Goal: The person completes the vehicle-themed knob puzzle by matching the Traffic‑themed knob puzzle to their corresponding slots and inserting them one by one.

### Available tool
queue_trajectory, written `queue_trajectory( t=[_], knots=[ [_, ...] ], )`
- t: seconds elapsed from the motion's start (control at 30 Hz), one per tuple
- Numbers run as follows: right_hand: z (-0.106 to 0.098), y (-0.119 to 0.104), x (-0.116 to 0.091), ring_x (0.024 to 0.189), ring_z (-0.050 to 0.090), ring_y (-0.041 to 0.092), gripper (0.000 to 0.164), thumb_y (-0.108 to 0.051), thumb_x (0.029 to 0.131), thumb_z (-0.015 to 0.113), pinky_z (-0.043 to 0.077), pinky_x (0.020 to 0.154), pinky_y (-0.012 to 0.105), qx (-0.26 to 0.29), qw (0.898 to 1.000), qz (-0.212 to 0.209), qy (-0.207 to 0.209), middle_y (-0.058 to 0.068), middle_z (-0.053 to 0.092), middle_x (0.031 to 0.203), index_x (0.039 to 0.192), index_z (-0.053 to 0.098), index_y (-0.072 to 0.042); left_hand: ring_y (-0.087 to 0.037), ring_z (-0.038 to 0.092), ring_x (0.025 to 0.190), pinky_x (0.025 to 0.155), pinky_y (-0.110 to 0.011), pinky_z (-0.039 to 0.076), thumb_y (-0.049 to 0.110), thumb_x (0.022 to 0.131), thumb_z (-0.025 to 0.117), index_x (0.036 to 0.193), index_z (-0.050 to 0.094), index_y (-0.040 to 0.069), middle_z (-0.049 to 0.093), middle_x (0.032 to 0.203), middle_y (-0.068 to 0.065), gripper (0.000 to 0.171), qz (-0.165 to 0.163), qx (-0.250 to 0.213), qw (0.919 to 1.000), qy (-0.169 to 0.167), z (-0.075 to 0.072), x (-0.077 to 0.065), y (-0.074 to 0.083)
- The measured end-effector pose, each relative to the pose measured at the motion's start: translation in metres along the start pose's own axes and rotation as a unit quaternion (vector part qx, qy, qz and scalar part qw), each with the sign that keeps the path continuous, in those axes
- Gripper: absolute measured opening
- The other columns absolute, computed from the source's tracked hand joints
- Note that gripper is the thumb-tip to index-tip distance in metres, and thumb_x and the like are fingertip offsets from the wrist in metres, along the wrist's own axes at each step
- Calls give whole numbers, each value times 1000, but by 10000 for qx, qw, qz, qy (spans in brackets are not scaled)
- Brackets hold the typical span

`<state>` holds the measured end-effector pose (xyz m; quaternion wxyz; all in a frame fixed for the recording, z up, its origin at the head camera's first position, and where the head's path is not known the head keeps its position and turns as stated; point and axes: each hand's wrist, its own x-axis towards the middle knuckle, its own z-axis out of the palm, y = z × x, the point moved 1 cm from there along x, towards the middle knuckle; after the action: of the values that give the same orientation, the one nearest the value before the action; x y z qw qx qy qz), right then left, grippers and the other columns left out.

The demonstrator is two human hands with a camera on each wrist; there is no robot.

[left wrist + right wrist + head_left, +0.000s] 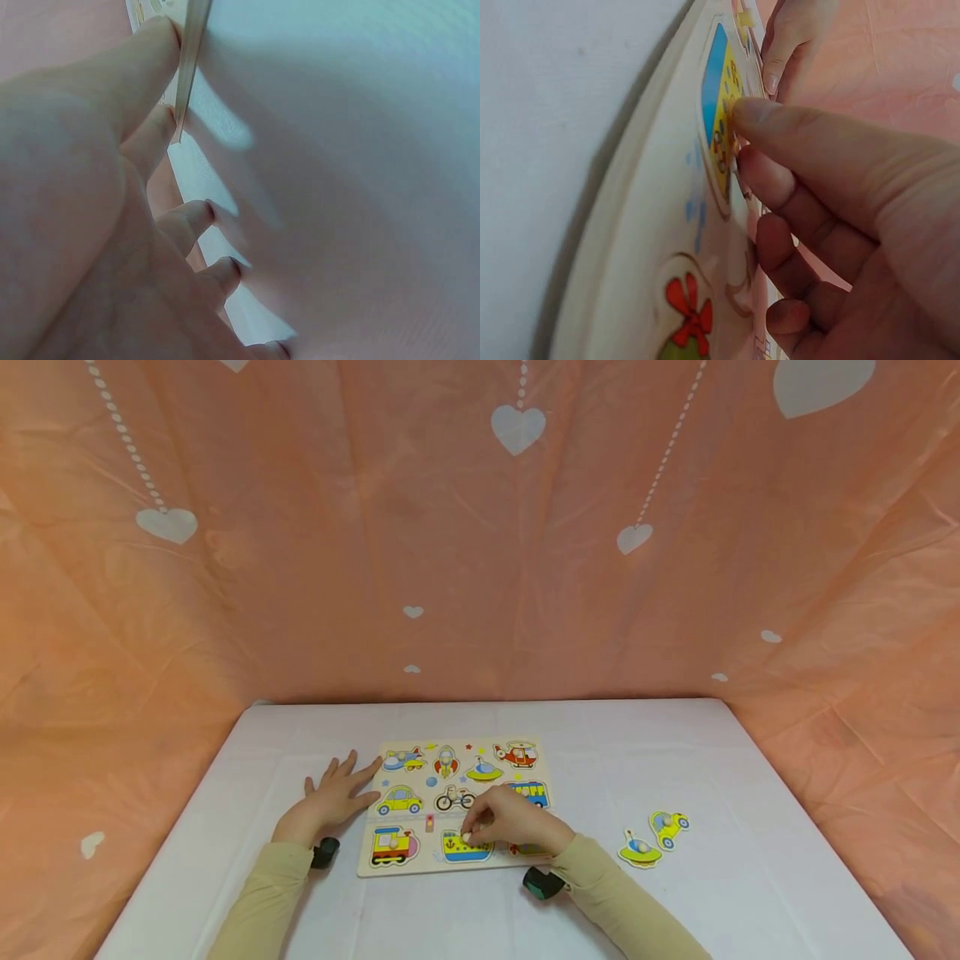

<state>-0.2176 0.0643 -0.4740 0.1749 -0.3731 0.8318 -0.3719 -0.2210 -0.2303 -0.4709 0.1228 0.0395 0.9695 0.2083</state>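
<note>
A wooden peg puzzle board (365,862) with vehicle pictures lies on the table. My right hand (519,820) is over its lower part, thumb and index finger pinching the knob of the ship puzzle piece (459,854). In the right wrist view, the blue and yellow ship piece (714,94) appears to lie within its outline, and the other fingers curl beside the pinch. My left hand (330,803) is spread at the board's left side. The left wrist view shows its thumb (154,52) and index finger touching the board's edge, the other fingers on the table.
A loose flying saucer piece (640,853) and a loose yellow car piece (666,832) lie on the white table (600,927), right of the board. On the board are a train piece (388,850), a bicycle (447,800) and a helicopter (519,755). A peach curtain (480,568) hangs behind.
</note>
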Motion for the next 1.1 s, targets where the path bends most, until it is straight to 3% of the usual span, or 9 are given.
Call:
queue_trajectory(
  t=[0.3, 0.5, 0.83, 1.1],
  knots=[
    [-12, 0, -5, 67, 57, 4, 13, -16, 74, 73, 48, 58, 20, 338, 9990, -279, -113, -7, 64, 78, 86, 69, -13, -46, -3, 128, 90, -68, -10, 50, 80, 56, 139, 29, 26, 7, 146, -20, 69, 6, -21, 10000, 9, 0, 1, 0],
    [-24, 0, -15, 69, 58, 11, 14, -12, 76, 70, 50, 60, 23, 655, 9977, -120, -103, -1, 64, 80, 90, 67, -10, -46, -2, 128, 90, -68, -9, 51, 80, 56, 139, 29, 25, 7, 145, -20, 69, -6, -28, 10000, 3, 0, 0, 0],
    [-49, 8, -37, 74, 58, 10, 19, -18, 75, 71, 49, 66, 30, 260, 9991, -128, 297, -8, 63, 80, 92, 66, -10, -45, -4, 129, 90, -68, -11, 49, 80, 57, 139, 29, 25, 6, 146, -20, 70, -4, -153, 9999, 7, 3, 1, -4],
    [-69, 6, -66, 74, 56, 10, 18, -14, 76, 71, 40, 60, 27, 51, 9972, 73, 742, 0, 64, 81, 93, 66, -9, -46, -4, 128, 89, -68, -12, 49, 79, 58, 139, 30, 25, 6, 145, -21, 70, 48, -192, 9998, 41, 3, 2, -5]
  ],
)
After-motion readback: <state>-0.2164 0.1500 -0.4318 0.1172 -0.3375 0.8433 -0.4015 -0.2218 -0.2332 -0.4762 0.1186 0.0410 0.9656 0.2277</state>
